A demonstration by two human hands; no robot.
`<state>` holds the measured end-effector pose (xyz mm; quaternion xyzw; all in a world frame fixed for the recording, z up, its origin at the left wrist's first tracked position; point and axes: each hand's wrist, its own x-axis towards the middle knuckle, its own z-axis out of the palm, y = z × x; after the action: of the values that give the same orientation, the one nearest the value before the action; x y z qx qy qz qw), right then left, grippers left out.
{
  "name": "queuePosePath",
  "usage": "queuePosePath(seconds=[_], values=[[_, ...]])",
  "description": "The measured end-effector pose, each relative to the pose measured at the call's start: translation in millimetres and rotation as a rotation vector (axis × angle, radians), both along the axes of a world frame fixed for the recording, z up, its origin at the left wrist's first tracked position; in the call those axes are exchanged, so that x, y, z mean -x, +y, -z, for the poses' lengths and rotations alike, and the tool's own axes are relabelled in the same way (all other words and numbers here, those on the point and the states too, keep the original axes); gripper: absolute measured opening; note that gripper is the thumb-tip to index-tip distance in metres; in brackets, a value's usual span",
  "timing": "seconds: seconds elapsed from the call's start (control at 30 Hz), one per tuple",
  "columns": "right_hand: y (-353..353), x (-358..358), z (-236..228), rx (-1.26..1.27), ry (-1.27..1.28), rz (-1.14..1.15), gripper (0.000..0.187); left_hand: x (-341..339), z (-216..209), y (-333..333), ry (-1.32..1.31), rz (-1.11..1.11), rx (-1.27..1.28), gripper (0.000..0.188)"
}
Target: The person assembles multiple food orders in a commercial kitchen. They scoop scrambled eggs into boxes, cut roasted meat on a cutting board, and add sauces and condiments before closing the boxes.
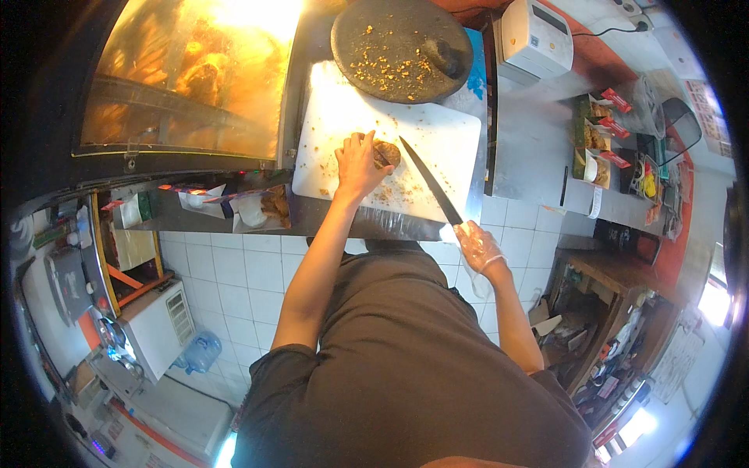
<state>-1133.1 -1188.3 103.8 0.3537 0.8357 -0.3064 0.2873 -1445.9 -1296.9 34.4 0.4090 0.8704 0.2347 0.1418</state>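
Note:
A white cutting board point(421, 144) lies on the counter, strewn with brown crumbs. My left hand point(356, 165) presses down on a round brown piece of fried food point(388, 154) near the board's middle. My right hand point(477, 246), in a thin clear glove, grips the white handle of a long dark-bladed knife point(429, 181). The blade slants up and left, and its tip sits right beside the food. A round dark tray point(402, 48) with crumbs and one small brown piece rests at the board's far edge.
A lit glass warming cabinet point(191, 78) with fried food stands at left. A white receipt printer point(535, 35) and sauce packets point(601, 136) sit on the counter at right. Paper bags point(250, 207) hang below the cabinet. White tiled floor lies beneath.

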Motion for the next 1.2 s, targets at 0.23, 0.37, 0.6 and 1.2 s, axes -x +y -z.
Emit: queuePosePath(seconds=[0.23, 0.37, 0.6, 1.2], values=[[0.4, 74.1, 17.4, -0.015, -0.084, -0.011, 0.052, 36.7, 9.0, 8.1, -0.337, -0.24, -0.224, 0.048], [-3.4, 101.1, 17.9, -0.061, -0.053, -0.001, 0.063, 63.7, 3.2, 25.0, -0.457, -0.322, -0.154, 0.035], [-3.0, 111.4, -2.4, -0.056, -0.04, 0.1, 0.07, 72.1, 5.4, 36.5, -0.464, -0.404, -0.169, 0.037], [16.9, 117.9, 115.5, 0.044, 0.012, 0.02, 0.069, 98.8, 39.9, 52.4, -0.36, -0.392, -0.174, 0.027]])
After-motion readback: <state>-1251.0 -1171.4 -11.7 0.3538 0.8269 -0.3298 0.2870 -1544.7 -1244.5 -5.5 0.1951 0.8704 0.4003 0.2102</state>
